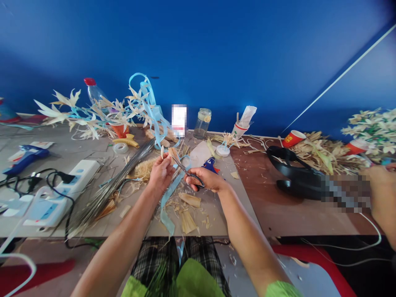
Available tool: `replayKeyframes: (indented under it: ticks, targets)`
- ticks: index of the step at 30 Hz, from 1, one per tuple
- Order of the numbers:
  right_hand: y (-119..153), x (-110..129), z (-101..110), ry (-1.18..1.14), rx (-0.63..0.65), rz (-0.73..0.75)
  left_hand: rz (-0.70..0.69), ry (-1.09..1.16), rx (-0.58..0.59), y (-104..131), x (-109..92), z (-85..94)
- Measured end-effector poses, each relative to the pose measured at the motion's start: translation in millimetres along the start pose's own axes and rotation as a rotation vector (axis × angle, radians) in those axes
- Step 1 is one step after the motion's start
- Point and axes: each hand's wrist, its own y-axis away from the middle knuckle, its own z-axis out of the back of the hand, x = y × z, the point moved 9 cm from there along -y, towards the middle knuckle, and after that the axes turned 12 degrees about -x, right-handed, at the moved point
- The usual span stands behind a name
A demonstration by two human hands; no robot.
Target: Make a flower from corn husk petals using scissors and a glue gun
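Green cloth of my top, nearest the view, lies below the near edge of the tabletop. Above the tabletop, my left hand pinches a pale husk piece; my right hand grips the scissors, fingers at the handles, blades directed towards the left hand. Progress appears partial: husk flowers at far left look formed, on blue-wrapped stems, whereas loose husk strips and the bundle of wires look unassembled. Containers, left to right along the far side: a clear bottle, red-capped, contents not discernible; an orange-red cup beneath the flowers, apparently supporting stems; a glass jar, lidded, contents unclear; a white cup holding folded white paper and a thin stick; a leaning red cup, interior hidden; and, far right, a red-and-white cup beside white blossoms, its contents uncertain.
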Motion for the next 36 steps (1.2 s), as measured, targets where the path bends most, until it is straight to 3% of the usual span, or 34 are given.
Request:
replayKeyframes:
  ticks: [18,27,36]
  targets:
    - [3.3,-4.3,3.3,-0.027,0.071,-0.019,0.009,-0.007,0.019,0.0,1.4,-0.5]
    - [-2.4,-8.0,9.4,-0.007,-0.021,-0.042,0.051,-0.039,-0.003,4.9,4.4,-0.9]
    - [-1.2,-2.9,9.9,-0.014,-0.023,0.008,0.053,-0.043,-0.017,4.1,5.2,0.7]
